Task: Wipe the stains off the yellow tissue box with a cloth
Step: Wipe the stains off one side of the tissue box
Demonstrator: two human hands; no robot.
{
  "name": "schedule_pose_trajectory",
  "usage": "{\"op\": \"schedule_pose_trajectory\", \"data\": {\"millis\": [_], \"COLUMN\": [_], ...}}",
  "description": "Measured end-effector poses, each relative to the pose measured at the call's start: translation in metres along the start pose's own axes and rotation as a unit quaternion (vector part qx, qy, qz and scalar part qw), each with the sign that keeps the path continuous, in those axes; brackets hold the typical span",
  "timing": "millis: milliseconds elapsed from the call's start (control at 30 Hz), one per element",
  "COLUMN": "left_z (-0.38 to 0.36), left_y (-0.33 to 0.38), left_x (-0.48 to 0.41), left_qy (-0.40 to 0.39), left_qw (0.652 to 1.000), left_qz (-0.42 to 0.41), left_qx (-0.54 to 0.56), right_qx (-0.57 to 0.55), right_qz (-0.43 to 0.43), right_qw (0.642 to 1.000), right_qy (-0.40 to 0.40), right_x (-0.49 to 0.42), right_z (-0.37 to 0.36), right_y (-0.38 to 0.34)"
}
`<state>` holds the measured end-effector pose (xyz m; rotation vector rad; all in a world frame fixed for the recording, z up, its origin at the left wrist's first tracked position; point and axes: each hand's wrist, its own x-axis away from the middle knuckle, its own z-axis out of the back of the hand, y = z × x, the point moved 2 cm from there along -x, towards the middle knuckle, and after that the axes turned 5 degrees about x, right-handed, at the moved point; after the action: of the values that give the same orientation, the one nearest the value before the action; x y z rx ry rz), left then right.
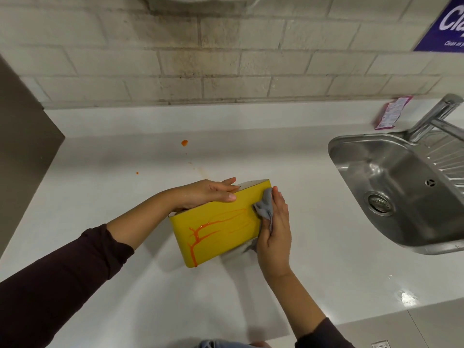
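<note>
The yellow tissue box (221,232) stands tilted on the white counter (100,197), its broad yellow side facing me. Orange streaks (200,231) run across that side, thickest at the lower left. My left hand (208,193) grips the box's upper far edge, thumb on the yellow face. My right hand (275,229) presses a crumpled grey cloth (265,209) against the box's right end, near the top corner. Part of the cloth is hidden under my palm.
A steel sink (391,187) with a tap (434,116) is set into the counter at the right. Orange drops (184,143) lie on the counter behind the box. A pink packet (391,113) leans by the brick wall. A dark panel (22,136) stands at the left.
</note>
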<state>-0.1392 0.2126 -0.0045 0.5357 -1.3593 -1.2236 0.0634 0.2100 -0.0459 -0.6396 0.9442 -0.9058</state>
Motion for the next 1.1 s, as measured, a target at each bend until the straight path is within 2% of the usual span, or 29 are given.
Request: {"op": "schedule_pose_trajectory", "data": {"millis": [100, 167, 267, 333, 400, 467, 567, 633, 767, 833, 1033, 1100], "left_z": [0.000, 0.000, -0.001, -0.002, -0.003, -0.004, -0.004, -0.003, 0.000, 0.002, 0.002, 0.003], "left_y": [0.000, 0.000, 0.000, -0.001, -0.004, -0.006, -0.004, -0.003, -0.003, -0.002, -0.005, -0.005], "left_x": [0.000, -0.001, -0.001, -0.002, -0.003, -0.003, -0.002, -0.002, -0.003, -0.003, -0.007, -0.008], "left_qy": [0.006, 0.009, 0.010, 0.010, 0.010, 0.014, 0.022, 0.026, 0.025, 0.021, 0.016, 0.014], "left_qw": [1.000, 1.000, 1.000, 1.000, 1.000, 1.000, 1.000, 1.000, 1.000, 1.000, 0.999, 1.000], "left_qz": [-0.001, -0.006, -0.008, -0.009, -0.010, -0.009, 0.002, 0.003, -0.004, 0.002, -0.006, -0.005], "left_qx": [0.012, 0.023, 0.013, 0.005, 0.000, -0.006, -0.006, 0.008, 0.013, 0.020, 0.029, 0.021], "right_qx": [0.046, 0.117, 0.176, 0.183, 0.164, 0.131, 0.127, 0.142, 0.185, 0.192, 0.149, 0.147], "right_qz": [0.003, 0.083, 0.220, 0.256, 0.222, 0.150, 0.067, 0.070, 0.202, 0.237, 0.097, 0.085], "right_qw": [0.999, 0.987, 0.950, 0.937, 0.953, 0.977, 0.989, 0.986, 0.951, 0.939, 0.983, 0.984], "right_qy": [-0.010, -0.067, -0.137, -0.148, -0.123, -0.076, -0.026, -0.049, -0.144, -0.157, -0.052, -0.057], "right_x": [-0.004, 0.000, 0.004, -0.001, -0.004, -0.005, -0.005, -0.003, 0.000, -0.006, -0.009, -0.007], "right_z": [-0.007, -0.008, 0.000, 0.008, 0.011, 0.005, -0.009, -0.016, -0.010, 0.002, -0.011, -0.019], "right_y": [-0.010, -0.012, 0.003, 0.015, 0.016, 0.010, -0.007, -0.015, -0.009, 0.003, -0.007, -0.015]}}
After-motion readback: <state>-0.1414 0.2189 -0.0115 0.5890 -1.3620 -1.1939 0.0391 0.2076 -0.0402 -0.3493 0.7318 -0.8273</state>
